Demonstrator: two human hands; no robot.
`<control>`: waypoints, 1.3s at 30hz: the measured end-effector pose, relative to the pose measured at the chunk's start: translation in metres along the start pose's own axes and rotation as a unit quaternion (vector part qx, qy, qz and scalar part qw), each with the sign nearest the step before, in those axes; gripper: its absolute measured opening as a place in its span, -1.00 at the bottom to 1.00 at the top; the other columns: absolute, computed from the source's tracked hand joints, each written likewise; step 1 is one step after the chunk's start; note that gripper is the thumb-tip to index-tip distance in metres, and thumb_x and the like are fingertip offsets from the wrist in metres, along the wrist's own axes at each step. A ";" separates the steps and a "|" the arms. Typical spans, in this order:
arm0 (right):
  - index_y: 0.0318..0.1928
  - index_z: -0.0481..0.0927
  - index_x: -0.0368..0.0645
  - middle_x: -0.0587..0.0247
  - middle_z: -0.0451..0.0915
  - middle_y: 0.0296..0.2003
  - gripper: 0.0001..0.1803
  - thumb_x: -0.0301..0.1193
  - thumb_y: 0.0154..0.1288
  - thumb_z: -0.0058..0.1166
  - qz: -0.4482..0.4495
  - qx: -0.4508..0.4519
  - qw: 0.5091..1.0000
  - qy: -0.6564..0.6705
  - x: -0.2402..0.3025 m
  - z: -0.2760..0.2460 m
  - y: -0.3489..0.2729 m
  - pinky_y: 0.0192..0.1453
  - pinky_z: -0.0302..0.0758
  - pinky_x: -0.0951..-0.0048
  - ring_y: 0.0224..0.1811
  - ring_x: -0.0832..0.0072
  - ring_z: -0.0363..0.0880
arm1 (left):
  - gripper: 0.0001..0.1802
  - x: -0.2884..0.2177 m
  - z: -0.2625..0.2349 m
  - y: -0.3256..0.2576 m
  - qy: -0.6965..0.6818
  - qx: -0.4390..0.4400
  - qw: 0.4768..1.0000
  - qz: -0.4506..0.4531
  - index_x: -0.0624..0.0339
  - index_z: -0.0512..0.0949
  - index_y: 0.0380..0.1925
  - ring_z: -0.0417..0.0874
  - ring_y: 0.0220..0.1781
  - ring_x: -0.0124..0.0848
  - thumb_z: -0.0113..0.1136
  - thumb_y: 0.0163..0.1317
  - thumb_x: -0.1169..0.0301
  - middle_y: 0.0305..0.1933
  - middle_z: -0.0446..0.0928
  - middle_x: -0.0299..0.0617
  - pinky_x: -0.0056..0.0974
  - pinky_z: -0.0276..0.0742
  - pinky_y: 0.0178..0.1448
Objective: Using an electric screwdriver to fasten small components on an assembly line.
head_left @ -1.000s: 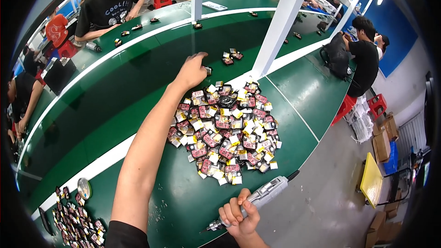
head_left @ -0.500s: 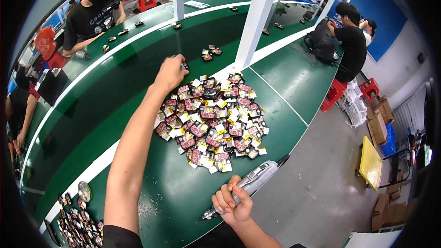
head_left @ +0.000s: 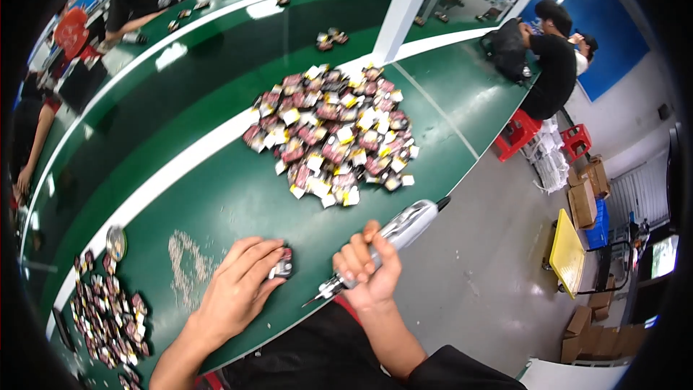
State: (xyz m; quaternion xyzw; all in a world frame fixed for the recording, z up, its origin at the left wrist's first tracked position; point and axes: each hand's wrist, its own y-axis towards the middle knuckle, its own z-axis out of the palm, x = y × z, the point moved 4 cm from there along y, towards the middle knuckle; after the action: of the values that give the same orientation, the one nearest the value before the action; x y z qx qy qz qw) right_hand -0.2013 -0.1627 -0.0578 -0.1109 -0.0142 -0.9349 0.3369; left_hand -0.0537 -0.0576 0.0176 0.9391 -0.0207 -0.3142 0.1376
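My left hand is closed on a small dark electronic unit with a pinkish-red board, resting low at the near part of the green table. In my right hand is a grey electric screwdriver, its fingers wrapped round the body. The screwdriver's bit points down and left, apart from the unit. Beyond both hands lies a big heap of similar units with white and yellow tabs. Tiny screws are scattered on the table left of my left hand.
At lower left lies a second cluster of dark units beside a small round dish. A dark belt carrying a few units runs past the heap. A white post rises behind it. A seated person works at far right.
My left hand has come back from the belt side of the heap to the near table with a unit. The right hand still holds the screwdriver. The whole view has shifted.
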 end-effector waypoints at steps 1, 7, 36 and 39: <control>-0.29 0.39 -0.10 0.49 0.16 -0.75 -0.87 -0.33 0.37 -0.11 -0.003 0.009 1.000 0.002 0.001 0.002 -0.004 -0.53 0.25 0.54 -0.76 0.66 0.12 | -0.51 -0.003 0.007 -0.006 -0.009 0.001 1.000 0.002 0.37 0.51 -0.11 0.49 0.02 -0.06 0.36 -0.14 0.56 0.03 0.50 -0.05 -0.13 0.47 0.07; -0.27 0.38 -0.15 0.47 0.19 -0.77 -0.85 -0.35 0.39 -0.16 -0.014 0.012 0.999 -0.037 0.001 0.002 -0.035 -0.57 0.26 0.56 -0.80 0.68 0.16 | -0.58 -0.008 0.034 -0.029 -0.040 0.005 0.999 0.002 0.42 0.51 -0.13 0.48 0.03 -0.09 0.26 -0.09 0.64 0.06 0.47 -0.05 -0.15 0.49 0.04; -0.23 0.32 -0.14 0.43 0.17 -0.78 -0.90 -0.38 0.34 -0.17 0.041 0.067 0.978 -0.191 -0.017 0.015 -0.045 -0.66 0.26 0.50 -0.82 0.61 0.12 | -0.57 -0.020 0.052 -0.045 0.204 0.030 0.971 0.122 0.62 0.56 -0.27 0.53 -0.03 -0.06 0.12 -0.19 0.49 -0.09 0.52 0.28 -0.22 0.56 0.01; -0.21 0.32 -0.12 0.45 0.22 -0.71 -0.72 -0.17 0.46 -0.23 -0.020 0.172 0.953 -0.248 0.008 0.038 -0.023 -0.59 0.30 0.53 -0.76 0.63 0.19 | -0.56 -0.020 0.054 -0.049 0.235 0.050 0.960 0.143 0.63 0.56 -0.25 0.53 0.00 -0.04 0.10 -0.18 0.50 -0.06 0.51 0.28 -0.21 0.55 0.05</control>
State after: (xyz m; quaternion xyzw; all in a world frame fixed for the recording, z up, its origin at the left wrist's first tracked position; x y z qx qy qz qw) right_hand -0.2148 -0.1461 -0.0182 -0.2796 -0.2599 -0.8677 0.3183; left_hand -0.1041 -0.0208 -0.0253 0.9794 -0.1374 -0.0602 0.1349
